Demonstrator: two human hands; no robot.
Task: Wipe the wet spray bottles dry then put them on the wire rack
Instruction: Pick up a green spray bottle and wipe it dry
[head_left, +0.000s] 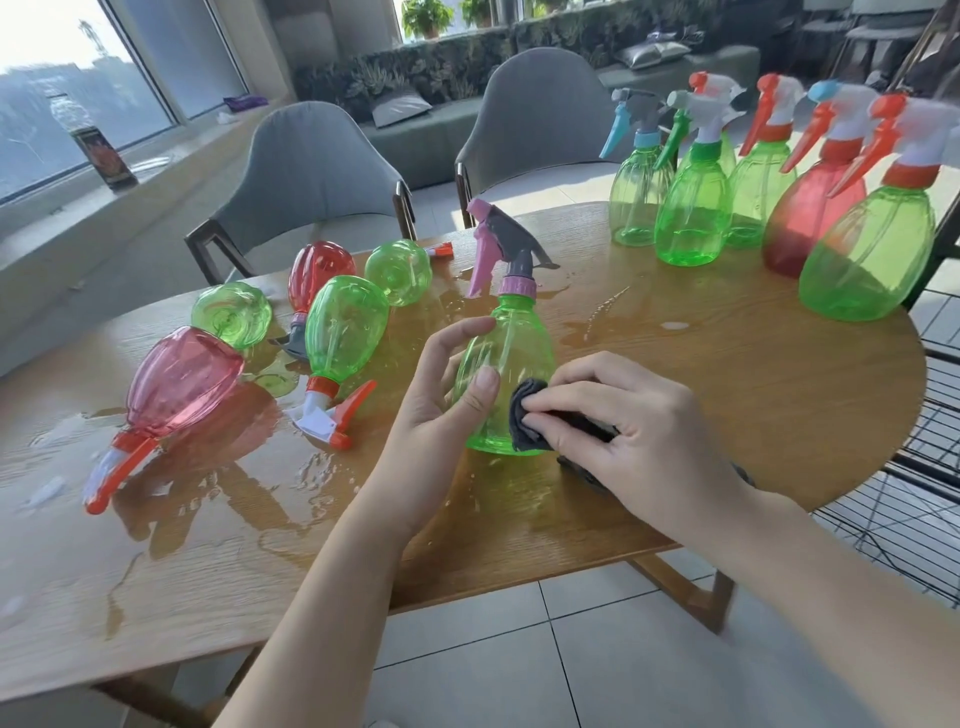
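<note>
A green spray bottle (511, 348) with a pink and grey trigger head stands upright on the wooden table (727, 395). My left hand (441, 405) curls around its left side, thumb on the front. My right hand (618, 421) pinches a dark grey cloth (530, 415) against the bottle's lower right. Several wet bottles lie on their sides to the left: a pink one (176, 384), a green one (343, 332), a red one (317, 275) and two more green ones (231, 314) (399, 271). The black wire rack (930, 467) is at the right edge.
Several upright green and red spray bottles (691, 218) stand in a row at the table's back right. Puddles of water (249, 499) cover the table's left and middle. Two grey chairs (311, 171) stand behind the table. A bottle (98, 150) stands on the window sill.
</note>
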